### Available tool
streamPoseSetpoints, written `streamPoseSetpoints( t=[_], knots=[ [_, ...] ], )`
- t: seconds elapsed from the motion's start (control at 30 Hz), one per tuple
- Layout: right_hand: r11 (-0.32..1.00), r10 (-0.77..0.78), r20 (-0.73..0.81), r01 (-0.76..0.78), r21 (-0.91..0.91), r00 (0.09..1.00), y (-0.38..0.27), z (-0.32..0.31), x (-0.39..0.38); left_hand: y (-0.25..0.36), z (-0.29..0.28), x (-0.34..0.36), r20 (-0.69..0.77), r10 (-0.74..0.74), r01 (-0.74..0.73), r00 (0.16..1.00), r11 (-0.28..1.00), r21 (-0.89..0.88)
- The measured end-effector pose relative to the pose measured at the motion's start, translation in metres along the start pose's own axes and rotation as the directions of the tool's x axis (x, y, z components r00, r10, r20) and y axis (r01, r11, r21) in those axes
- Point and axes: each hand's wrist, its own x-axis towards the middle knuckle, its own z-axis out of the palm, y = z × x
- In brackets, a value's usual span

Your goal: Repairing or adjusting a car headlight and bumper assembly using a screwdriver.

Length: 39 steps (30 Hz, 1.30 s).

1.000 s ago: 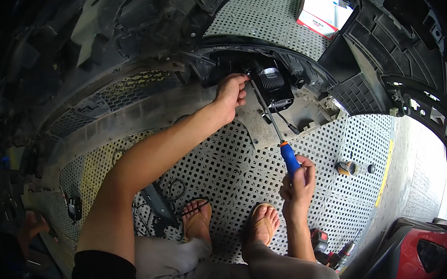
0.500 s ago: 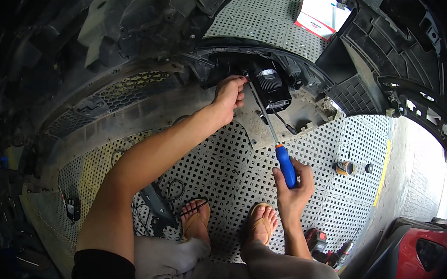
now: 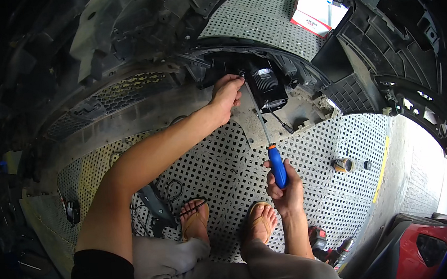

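My left hand (image 3: 228,97) is pinched at the tip of a long screwdriver shaft (image 3: 260,119), beside a black finned unit (image 3: 267,88) set in a dark plastic car body part (image 3: 88,55). What my fingertips hold there is too small to make out. My right hand (image 3: 286,192) grips the screwdriver's blue handle (image 3: 278,166) from below, fingers wrapped round it. A short black cable (image 3: 283,123) with a connector hangs below the unit, over a dusty plastic panel (image 3: 303,114).
Beneath me lie a perforated mat (image 3: 322,178), a dark tool (image 3: 154,204) with cables, a can (image 3: 342,165) and a cordless drill (image 3: 320,237). A white box (image 3: 313,12) shows through the upper opening; a red part (image 3: 419,255) stands at lower right.
My right hand and the screwdriver handle have moved left, and its fingers have shifted their hold on the handle. My left hand stays near the unit, slightly higher in view.
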Motion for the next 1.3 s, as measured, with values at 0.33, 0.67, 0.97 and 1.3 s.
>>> streamPoseSetpoints(
  t=[0.33,0.67,0.97,1.3],
  knots=[
    [0.617,-0.668,-0.064,0.504,-0.604,0.741,0.016,0.005,0.001,-0.003,0.002,0.003,-0.008,-0.042,0.041,0.999,0.994,-0.098],
    [0.884,-0.403,-0.012,0.386,-0.264,0.915,0.012,-0.003,0.001,-0.005,0.005,0.0,-0.039,-0.003,-0.001,0.999,0.995,-0.1],
    [0.978,-0.193,-0.089,0.185,-0.094,0.977,0.0,0.012,-0.005,-0.004,0.012,0.0,-0.097,-0.004,-0.004,0.995,0.997,-0.083],
    [0.539,-0.633,-0.007,0.435,-0.721,0.774,0.0,0.014,-0.004,-0.008,0.006,0.002,-0.102,0.012,-0.022,0.995,0.995,-0.098]
  ],
)
